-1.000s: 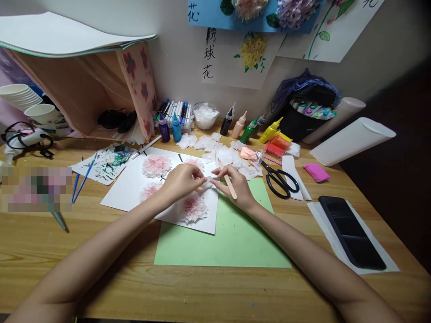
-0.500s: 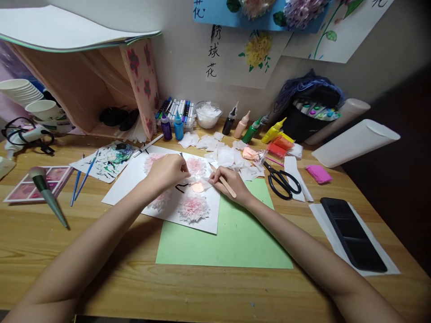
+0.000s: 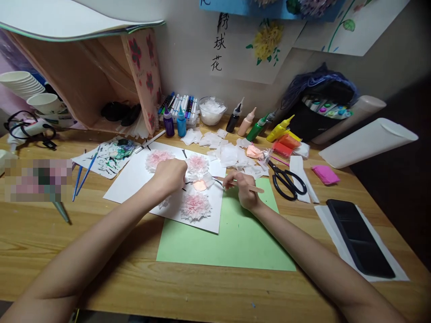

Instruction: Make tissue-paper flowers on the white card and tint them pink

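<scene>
The peach disc [image 3: 200,185] lies between the left hand [image 3: 172,174]—fingers hidden, grip indeterminable—and the right hand [image 3: 243,188], which grips the stick [image 3: 257,189]; a lowered left wrist could crush the adjacent flower [image 3: 195,207].

Wooden stick [image 3: 256,189] in right fingers [image 3: 230,176]

The white sheet [image 3: 126,184] lies askew, bearing 4 ruffled pink-and-white flowers [image 3: 195,207] and a peach patch [image 3: 200,185] between 2.
</scene>
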Available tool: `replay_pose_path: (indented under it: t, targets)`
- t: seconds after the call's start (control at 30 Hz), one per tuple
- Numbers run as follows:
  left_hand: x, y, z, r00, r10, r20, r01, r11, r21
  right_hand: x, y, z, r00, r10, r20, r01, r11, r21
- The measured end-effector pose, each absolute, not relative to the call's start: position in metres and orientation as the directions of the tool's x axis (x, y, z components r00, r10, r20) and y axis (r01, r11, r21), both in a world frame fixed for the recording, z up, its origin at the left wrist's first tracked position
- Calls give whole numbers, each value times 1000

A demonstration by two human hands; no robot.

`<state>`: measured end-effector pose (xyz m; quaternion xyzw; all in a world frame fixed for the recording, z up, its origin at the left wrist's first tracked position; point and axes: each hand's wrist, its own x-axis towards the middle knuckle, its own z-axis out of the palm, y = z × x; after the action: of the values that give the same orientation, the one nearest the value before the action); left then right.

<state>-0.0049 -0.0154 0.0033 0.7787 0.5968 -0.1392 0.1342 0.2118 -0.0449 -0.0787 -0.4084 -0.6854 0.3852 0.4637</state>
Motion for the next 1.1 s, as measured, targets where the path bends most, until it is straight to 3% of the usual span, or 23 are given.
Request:
replay_pose_path:
  t: [0.37,0.53,0.8,1.1]
  targets:
    - [-5,-14,3,244,893,-379,968,-248,38,209,-38,-84,-409,896,172,243,288,-926]
    - [-4,-14,2,239,891,-386,970,-241,42,205,-37,-83,-378,916,132,217,226,-950]
    - [-5,-12,2,252,887,-386,967,-244,70,184,-26,-77,-194,981,-8,30,-2,-1000]
    - [-5,-13,2,252,886,-390,966,-253,49,191,-37,-77,-128,982,141,114,156,-981]
